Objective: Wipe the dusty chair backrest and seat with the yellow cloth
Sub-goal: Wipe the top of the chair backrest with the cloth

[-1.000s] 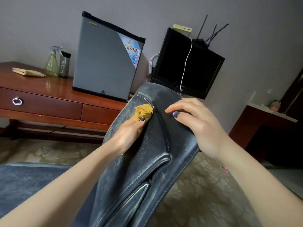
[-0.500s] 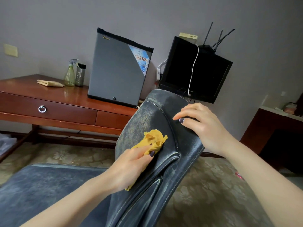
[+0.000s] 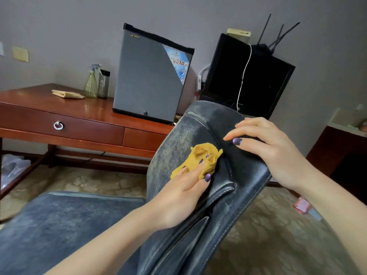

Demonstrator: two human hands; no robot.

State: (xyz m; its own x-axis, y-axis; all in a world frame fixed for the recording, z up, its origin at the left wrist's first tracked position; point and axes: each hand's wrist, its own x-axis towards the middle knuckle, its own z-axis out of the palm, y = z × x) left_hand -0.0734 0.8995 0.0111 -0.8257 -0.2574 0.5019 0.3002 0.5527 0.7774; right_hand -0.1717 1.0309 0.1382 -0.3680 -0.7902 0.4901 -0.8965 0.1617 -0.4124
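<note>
A dark blue-grey leather chair fills the lower middle of the view; its backrest (image 3: 178, 147) is streaked with pale dust and its seat (image 3: 59, 221) spreads to the lower left. My left hand (image 3: 184, 191) holds the crumpled yellow cloth (image 3: 200, 155) pressed against the front of the backrest, fingers curled into it. My right hand (image 3: 272, 149) grips the top right edge of the backrest, thumb on the front, fingers over the rim.
A wooden desk (image 3: 59, 116) stands behind the chair with a grey mini fridge (image 3: 151, 76), a spray bottle (image 3: 91, 82), a tumbler (image 3: 103, 84) and a folded cloth (image 3: 67, 94). A black monitor (image 3: 246, 78) leans on the wall. A small pink packet (image 3: 301, 205) lies on the carpet.
My left hand has drawn the yellow cloth down the backrest from near its top to its middle. My right hand has kept its hold on the top edge.
</note>
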